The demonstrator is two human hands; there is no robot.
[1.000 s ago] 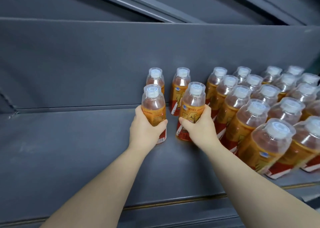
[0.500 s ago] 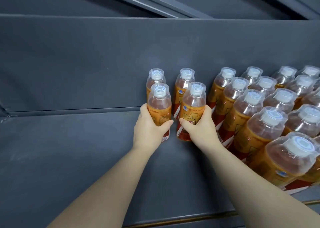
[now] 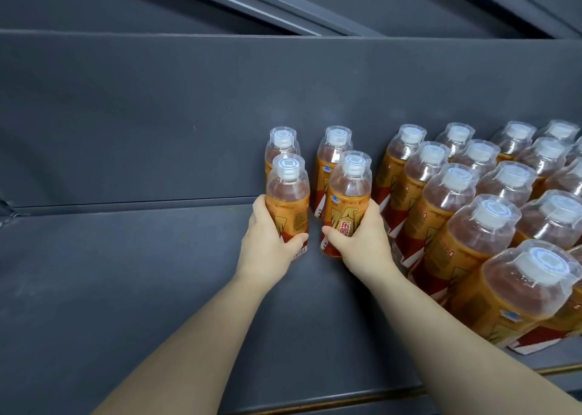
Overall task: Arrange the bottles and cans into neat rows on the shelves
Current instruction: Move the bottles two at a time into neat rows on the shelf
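Dark grey metal makes the shelf (image 3: 126, 288) and its back panel (image 3: 157, 115), and both hands work near the middle of it. The left hand (image 3: 267, 247) is wrapped around the lower part of one orange bottle (image 3: 288, 194), with the thumb across the front near the barcode. The right hand (image 3: 362, 244) grips a second bottle (image 3: 348, 200) the same way, thumb on the red label. Both bottles are upright and just beside each other; I cannot tell if their bases rest on the shelf. Directly behind them two more bottles (image 3: 282, 145) stand at the back panel. A little apart to the right, the filled rows (image 3: 472, 210) run from back to front.

I judge the step is to seat this pair as the second rank of two new columns. Slide each bottle straight back until it meets the one behind, with the base flat, and copy the spacing of the filled rows. The low grip is good, because a push near the cap could tip a bottle.
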